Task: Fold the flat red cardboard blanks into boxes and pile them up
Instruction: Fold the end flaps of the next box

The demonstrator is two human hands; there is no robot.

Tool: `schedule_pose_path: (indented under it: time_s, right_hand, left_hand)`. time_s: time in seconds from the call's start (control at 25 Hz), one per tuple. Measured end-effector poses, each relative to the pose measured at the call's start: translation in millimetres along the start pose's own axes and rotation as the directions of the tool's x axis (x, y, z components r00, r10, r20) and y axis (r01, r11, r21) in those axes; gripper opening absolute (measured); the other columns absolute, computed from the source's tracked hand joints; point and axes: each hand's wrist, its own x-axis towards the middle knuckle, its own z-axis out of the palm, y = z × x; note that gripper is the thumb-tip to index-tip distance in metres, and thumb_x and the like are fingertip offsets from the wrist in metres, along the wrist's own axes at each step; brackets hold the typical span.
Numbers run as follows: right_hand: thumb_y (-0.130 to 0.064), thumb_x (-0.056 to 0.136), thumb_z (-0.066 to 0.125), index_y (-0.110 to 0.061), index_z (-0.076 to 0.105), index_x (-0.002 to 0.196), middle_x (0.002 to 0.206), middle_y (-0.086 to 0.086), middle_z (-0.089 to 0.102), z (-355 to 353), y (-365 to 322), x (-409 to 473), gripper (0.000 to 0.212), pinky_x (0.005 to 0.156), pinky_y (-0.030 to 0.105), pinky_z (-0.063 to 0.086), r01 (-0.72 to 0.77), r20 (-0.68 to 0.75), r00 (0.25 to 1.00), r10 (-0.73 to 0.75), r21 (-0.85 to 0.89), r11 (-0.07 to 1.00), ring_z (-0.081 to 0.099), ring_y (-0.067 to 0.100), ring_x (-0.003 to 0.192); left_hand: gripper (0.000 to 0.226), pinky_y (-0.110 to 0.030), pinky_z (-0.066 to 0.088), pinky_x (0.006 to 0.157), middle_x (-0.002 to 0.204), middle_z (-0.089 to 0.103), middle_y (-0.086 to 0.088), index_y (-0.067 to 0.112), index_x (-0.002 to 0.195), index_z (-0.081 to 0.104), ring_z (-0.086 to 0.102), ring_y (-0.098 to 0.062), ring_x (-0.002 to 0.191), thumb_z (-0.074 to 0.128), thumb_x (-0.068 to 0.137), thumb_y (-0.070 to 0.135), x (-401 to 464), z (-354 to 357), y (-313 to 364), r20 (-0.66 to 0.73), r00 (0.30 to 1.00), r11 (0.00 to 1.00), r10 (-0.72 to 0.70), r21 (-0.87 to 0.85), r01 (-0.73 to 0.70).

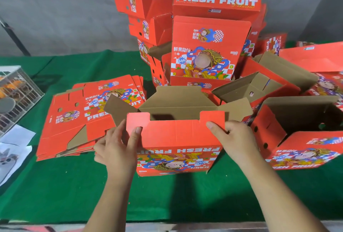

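A half-folded red box (176,138) stands open on the green table in front of me, brown inside showing, its near flap upright. My left hand (117,148) grips the flap's left corner, thumb on the red face. My right hand (235,138) grips the flap's right corner, thumb across its front. A stack of flat red blanks (79,116) lies to the left. Behind the box rises a pile of folded red boxes (209,46).
More open boxes lie at right, the nearest one (304,138) beside my right hand. A clear rack (16,94) and white papers (13,150) sit at the far left. The green cloth (74,185) reaches to the table's front edge.
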Motion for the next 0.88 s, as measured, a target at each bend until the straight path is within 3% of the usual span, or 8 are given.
schedule_pose_path:
  time_s: [0.16,0.28,0.36,0.4,0.56,0.68,0.76,0.88]
  right_hand:
    - [-0.070,0.090,0.059,-0.016,0.058,0.065,0.064,-0.002,0.063,6,-5,6,0.060,0.050,0.030,0.035,-0.118,0.002,0.993,0.118,-0.015,0.993,0.061,0.019,0.057]
    - [-0.051,0.092,0.068,-0.020,0.060,0.115,0.104,0.005,0.063,13,-10,3,0.039,0.074,0.037,0.049,-0.135,0.019,0.991,0.134,0.134,0.982,0.064,0.024,0.093]
    - [-0.040,0.091,0.075,-0.029,0.030,0.154,0.134,0.009,0.051,16,-13,-5,0.078,0.099,0.045,0.045,-0.116,0.012,0.993,0.116,0.174,0.978,0.053,0.028,0.118]
    - [-0.042,0.089,0.076,-0.034,0.019,0.159,0.143,0.008,0.041,17,-13,-8,0.091,0.106,0.048,0.039,-0.110,-0.026,0.993,0.112,0.065,0.992,0.043,0.031,0.126]
    - [-0.029,0.083,0.079,-0.038,0.041,0.153,0.154,0.006,0.032,20,-35,-19,0.080,0.108,0.056,0.031,0.052,-0.178,0.978,-0.113,-0.316,0.947,0.029,0.036,0.140]
    - [-0.031,0.089,0.067,-0.035,0.055,0.144,0.159,0.001,0.040,40,-55,-24,0.056,0.111,0.050,0.033,0.311,0.056,0.949,-0.311,-0.336,0.889,0.042,0.033,0.141]
    - [-0.055,0.098,0.052,-0.037,0.034,0.156,0.171,0.000,0.020,48,-60,-16,0.064,0.108,0.044,0.040,0.273,0.256,0.946,-0.199,-0.300,0.914,0.054,0.031,0.135]
    - [-0.067,0.094,0.046,-0.046,-0.010,0.159,0.173,0.003,-0.011,56,-58,2,0.088,0.105,0.048,0.045,0.219,0.328,0.939,-0.100,-0.349,0.911,0.056,0.035,0.133]
  left_hand:
    - [0.056,-0.045,0.026,0.095,0.130,0.066,0.009,0.035,0.138,0.065,0.039,-0.031,0.118,0.065,0.089,0.062,2,1,0,-0.065,0.993,0.991,0.095,0.100,-0.089]
    - [0.044,-0.045,0.026,0.089,0.129,0.065,0.005,0.036,0.139,0.064,0.040,-0.032,0.110,0.053,0.100,0.053,-2,5,0,-0.100,0.982,0.982,0.158,0.120,-0.145]
    - [0.035,-0.042,0.023,0.085,0.124,0.067,0.002,0.035,0.136,0.067,0.039,-0.033,0.104,0.048,0.106,0.041,-3,7,-3,-0.138,0.976,0.982,0.169,0.113,-0.154]
    - [0.032,-0.042,0.022,0.084,0.122,0.067,0.000,0.035,0.135,0.067,0.040,-0.033,0.103,0.051,0.107,0.036,-3,6,-5,-0.149,0.976,0.984,0.156,0.111,-0.140]
    - [0.042,-0.044,0.025,0.088,0.122,0.065,0.000,0.040,0.141,0.060,0.039,-0.033,0.104,0.063,0.102,0.025,5,3,-8,-0.117,0.983,0.978,0.141,0.169,-0.120]
    - [0.055,-0.038,0.019,0.089,0.121,0.061,0.002,0.045,0.144,0.048,0.036,-0.027,0.106,0.059,0.099,0.014,7,7,-7,-0.079,0.984,0.982,0.160,0.112,-0.151]
    - [0.058,-0.036,0.018,0.091,0.114,0.059,0.004,0.042,0.144,0.043,0.036,-0.026,0.106,0.058,0.097,0.011,4,11,-5,-0.060,0.988,0.989,0.145,0.027,-0.144]
    - [0.042,-0.038,0.022,0.084,0.104,0.056,0.006,0.035,0.138,0.058,0.038,-0.028,0.099,0.052,0.099,0.022,4,8,-8,0.004,0.940,0.928,0.340,0.160,-0.337]
